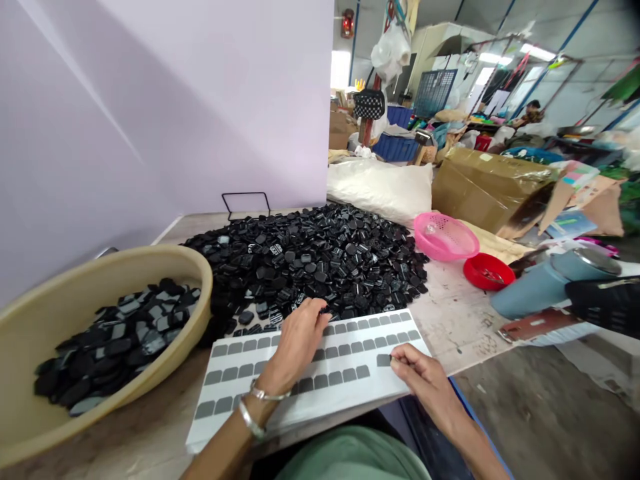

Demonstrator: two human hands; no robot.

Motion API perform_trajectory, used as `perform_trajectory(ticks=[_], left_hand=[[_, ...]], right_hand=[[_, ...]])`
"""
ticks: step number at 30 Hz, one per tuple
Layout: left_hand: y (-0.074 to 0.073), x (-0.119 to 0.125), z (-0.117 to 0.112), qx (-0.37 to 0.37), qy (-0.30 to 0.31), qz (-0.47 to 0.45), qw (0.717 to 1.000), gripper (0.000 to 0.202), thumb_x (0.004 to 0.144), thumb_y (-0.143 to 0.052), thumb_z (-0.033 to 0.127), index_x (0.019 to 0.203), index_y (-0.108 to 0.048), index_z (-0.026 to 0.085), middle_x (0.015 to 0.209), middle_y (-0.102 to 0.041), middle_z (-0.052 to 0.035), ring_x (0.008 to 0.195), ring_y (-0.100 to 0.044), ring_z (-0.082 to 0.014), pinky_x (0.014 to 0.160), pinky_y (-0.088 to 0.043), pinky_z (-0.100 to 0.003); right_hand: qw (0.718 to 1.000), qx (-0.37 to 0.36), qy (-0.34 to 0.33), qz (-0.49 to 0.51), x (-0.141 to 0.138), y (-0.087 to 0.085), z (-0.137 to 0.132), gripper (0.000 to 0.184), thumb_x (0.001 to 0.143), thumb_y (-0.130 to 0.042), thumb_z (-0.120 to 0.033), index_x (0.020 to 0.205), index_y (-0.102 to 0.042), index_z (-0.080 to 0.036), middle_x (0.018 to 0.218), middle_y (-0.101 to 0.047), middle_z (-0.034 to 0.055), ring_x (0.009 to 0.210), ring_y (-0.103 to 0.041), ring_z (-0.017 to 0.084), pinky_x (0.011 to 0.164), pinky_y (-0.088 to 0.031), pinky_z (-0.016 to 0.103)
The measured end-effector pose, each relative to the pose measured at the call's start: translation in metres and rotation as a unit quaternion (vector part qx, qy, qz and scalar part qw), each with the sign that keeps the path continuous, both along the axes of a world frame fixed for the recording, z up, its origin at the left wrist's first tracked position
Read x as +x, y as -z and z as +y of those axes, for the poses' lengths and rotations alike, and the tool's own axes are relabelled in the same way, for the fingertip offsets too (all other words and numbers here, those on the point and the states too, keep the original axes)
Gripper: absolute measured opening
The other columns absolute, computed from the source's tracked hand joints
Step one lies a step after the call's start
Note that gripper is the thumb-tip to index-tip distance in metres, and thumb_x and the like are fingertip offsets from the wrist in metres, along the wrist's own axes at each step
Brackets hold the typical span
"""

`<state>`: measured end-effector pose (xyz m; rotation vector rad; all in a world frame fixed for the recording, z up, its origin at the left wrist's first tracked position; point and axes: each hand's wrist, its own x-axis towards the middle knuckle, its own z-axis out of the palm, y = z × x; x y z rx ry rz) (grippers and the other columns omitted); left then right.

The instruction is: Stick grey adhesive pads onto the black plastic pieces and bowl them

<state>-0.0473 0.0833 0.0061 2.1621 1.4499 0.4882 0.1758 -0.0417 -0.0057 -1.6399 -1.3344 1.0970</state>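
A white sheet of grey stickers [310, 415], laid out in rows, lies on a stack of sheets in front of me. Between thumb and fingers, my right hand [423, 377] pinches a grey sticker [383, 361] at the sheet's right side. My left hand [300, 340] reaches across the sheet, its fingers curled at the near edge of a pile of black plastic pieces [320, 260]. One small black piece shows at those fingertips, partly hidden by them. Two bangles circle the left wrist.
At left stands a cream basin [200, 267] holding black pieces with grey patches. A pink basket [445, 239], a red bowl [489, 272] and a blue tumbler [543, 283] line the right side. Behind are a white sack [380, 187] and a cardboard box [485, 190].
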Motion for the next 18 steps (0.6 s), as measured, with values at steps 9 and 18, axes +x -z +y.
perform_trajectory(ticks=[9, 18], left_hand=[[0.012, 0.017, 0.026, -0.004, 0.047, 0.073, 0.996, 0.017, 0.081, -0.051, 0.012, 0.094, -0.061, 0.018, 0.09, -0.063, -0.008, 0.083, -0.062, -0.0224, 0.071, -0.039, -0.03], [-0.014, 0.001, -0.002, -0.094, 0.004, -0.162, 0.982, 0.021, 0.084, -0.053, 0.037, 0.074, -0.053, 0.019, 0.065, -0.052, 0.0034, 0.063, -0.048, -0.0127, 0.057, -0.035, -0.022]], right_hand=[[1.0, 0.01, 0.002, 0.004, -0.016, 0.002, 0.011, 0.03, 0.085, -0.052, -0.048, 0.087, -0.061, -0.019, 0.066, -0.043, -0.0033, 0.058, -0.037, 0.012, 0.05, -0.031, 0.023], [0.97, 0.006, -0.043, 0.241, -0.045, -0.008, 0.028, 0.048, 0.08, -0.062, -0.041, 0.125, -0.054, -0.026, 0.077, -0.047, -0.0036, 0.047, -0.035, 0.005, 0.042, -0.03, 0.019]])
